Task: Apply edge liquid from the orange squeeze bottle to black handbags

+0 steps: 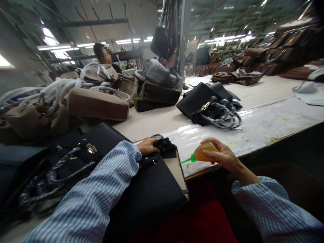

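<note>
A black handbag (152, 192) lies tilted at the table's front edge, its beige inner panel (177, 168) showing along the right side. My left hand (148, 146) is closed on bunched black material (165, 145) at the top of this bag; its fingertips are partly hidden. In my right hand (222, 153) is a squeeze bottle (204, 151) of amber liquid, gripped between thumb and fingers. The bottle's green nozzle (187, 160) points left, with its tip at the edge of the beige panel.
More black handbags (199, 101) with plastic-wrapped handles lie farther back on the table (275, 114). Another black bag (101, 145) is at my left. Brown bags (98, 103) and dark olive bags (158, 96) are piled behind. A person (106, 57) is beyond the pile.
</note>
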Demonstrator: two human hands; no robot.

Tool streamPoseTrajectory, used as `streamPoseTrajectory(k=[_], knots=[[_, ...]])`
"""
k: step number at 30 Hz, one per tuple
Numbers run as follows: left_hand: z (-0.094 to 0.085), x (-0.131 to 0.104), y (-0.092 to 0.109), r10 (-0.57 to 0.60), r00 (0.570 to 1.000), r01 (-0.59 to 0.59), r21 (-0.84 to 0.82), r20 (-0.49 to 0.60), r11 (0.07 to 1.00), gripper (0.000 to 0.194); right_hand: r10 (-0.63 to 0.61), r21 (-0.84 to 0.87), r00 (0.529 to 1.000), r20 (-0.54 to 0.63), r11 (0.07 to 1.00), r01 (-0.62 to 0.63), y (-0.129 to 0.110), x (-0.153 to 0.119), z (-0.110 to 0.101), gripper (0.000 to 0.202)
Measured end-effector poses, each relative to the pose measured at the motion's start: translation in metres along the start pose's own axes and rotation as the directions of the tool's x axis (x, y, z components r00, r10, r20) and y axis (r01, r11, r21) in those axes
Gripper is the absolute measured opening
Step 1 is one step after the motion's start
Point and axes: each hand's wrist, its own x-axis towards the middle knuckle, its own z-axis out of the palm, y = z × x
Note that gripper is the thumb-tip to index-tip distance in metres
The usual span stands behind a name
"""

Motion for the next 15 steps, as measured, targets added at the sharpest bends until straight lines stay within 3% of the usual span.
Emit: streamPoseTrajectory(k=[4, 15], knots=[[0.0, 0.0, 0.0, 0.01, 1.0, -0.01, -0.009, 0.01, 1.0, 0.037, 0.049, 0.008, 0.995, 0.091, 0.999, -0.05, 0.003, -0.001, -0.006, 0.053], [-0.002, 0.0, 0.0, 0.012, 1.0, -0.012, 0.004, 0.008, 1.0, 0.036, 0.007, 0.118, 1.0, 0.018, 0.993, -0.009, 0.015, -0.003, -0.003, 0.05]])
